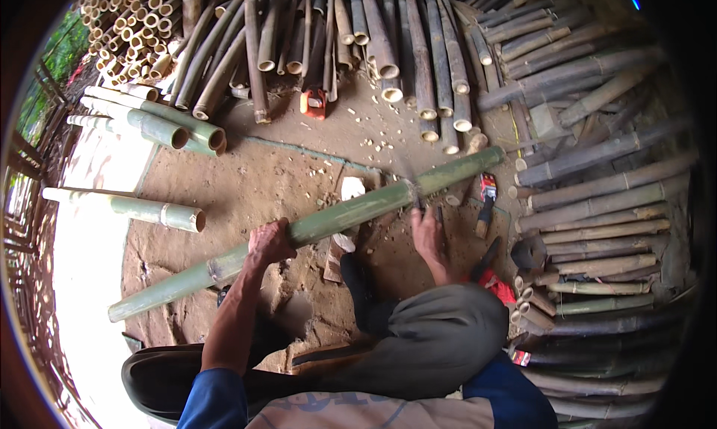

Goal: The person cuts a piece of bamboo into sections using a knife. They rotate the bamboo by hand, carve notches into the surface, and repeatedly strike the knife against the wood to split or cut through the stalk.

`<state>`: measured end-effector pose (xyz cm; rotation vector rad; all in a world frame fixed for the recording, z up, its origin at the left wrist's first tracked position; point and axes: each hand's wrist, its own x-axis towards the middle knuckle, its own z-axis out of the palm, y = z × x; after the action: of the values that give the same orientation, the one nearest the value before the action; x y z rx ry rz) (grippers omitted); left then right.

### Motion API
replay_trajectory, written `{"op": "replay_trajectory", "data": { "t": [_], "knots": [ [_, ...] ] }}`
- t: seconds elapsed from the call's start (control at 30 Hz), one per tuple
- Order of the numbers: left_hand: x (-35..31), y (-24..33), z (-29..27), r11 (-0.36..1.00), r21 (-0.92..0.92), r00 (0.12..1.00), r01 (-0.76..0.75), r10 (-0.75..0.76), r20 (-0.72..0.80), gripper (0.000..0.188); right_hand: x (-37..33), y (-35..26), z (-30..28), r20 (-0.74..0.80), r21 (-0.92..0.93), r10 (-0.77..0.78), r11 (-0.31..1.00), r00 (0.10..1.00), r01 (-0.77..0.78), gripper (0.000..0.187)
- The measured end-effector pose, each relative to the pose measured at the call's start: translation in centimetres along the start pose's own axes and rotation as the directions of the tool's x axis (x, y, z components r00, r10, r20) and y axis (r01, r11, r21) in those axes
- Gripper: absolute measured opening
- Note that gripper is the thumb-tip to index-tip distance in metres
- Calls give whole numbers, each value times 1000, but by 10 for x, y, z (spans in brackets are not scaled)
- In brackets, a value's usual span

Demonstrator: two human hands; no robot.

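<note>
A long green bamboo pole (pixel 351 214) lies slantwise before me, its near end low at the left and its far end raised at the right. My left hand (pixel 270 242) is wrapped over the pole left of its middle. At the pole's right part, my right hand (pixel 428 238) is closed on a knife (pixel 414 194), whose blurred blade crosses the pole at a joint ring. Whether the blade touches the bamboo, I cannot tell. Partly behind the pole is a pale block (pixel 353 187). My bent legs are just below the pole.
Cut green bamboo lengths (pixel 164 214) lie at the left. Darker poles (pixel 385 48) are stacked at the back, with more poles (pixel 597 205) along the right. A red-and-black tool with a wooden handle (pixel 484 218) lies near my right hand. An orange-red object (pixel 314 104) sits farther back among wood chips.
</note>
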<state>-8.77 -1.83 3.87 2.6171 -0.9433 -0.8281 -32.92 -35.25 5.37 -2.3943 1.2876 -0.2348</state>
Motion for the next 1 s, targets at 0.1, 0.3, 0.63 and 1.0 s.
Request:
{"op": "replay_trajectory", "data": {
  "t": [0.1, 0.3, 0.63, 1.0],
  "knots": [
    [-4, -8, 4, 999, 32, 1000, 1, -1, -12, 63, -10, -23, -6, 91, -26, -93, 995, 992, 95, 53],
    [2, -9, -9, 1000, 25, 1000, 3, -3, 16, 69, 12, -4, 4, 40, -5, -52, 999, 998, 52, 52],
    [-33, -110, -9, 994, 98, 970, -40, 15, 241, 78, -48, 106, -7, 146, 705, 402, 599, 904, -380, 45],
    [11, 36, 1, 995, 20, 995, 95, -95, -2, 70, -148, 54, 19, 278, 772, 406, 444, 871, -454, 42]
  ]
}}
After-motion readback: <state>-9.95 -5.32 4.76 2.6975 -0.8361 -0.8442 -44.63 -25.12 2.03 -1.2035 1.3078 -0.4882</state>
